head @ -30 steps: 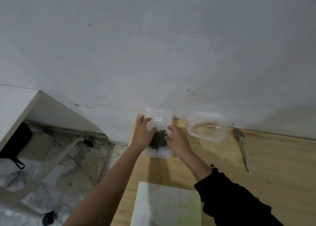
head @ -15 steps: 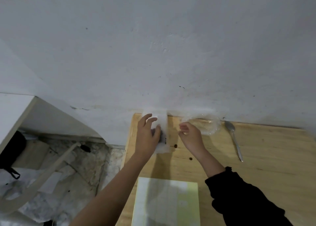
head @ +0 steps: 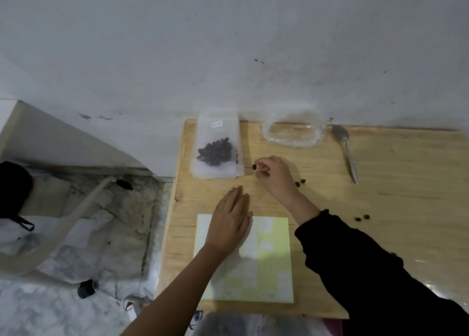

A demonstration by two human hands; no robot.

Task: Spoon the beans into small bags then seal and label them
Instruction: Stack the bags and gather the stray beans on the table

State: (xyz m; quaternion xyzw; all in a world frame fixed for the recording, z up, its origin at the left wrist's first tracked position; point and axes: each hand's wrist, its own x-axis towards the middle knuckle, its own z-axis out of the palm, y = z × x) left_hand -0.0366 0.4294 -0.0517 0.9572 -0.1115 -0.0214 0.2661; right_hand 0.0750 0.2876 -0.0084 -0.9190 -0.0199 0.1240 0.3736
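Scuffed white wall [head: 228, 43] with small dark specks, pale wooden counter [head: 393, 208] set against it, grey marbled floor [head: 38, 310] at left, white furniture edge [head: 7, 114] far left, black bag [head: 12, 188] and beige strap [head: 76, 213] on the floor, dim even light.

The lone head-worn view looks forward and steeply down from close above the desk [head: 380, 208], facing the wall [head: 228, 43] along its far edge, and takes in its left edge with floor [head: 101, 234] beyond.
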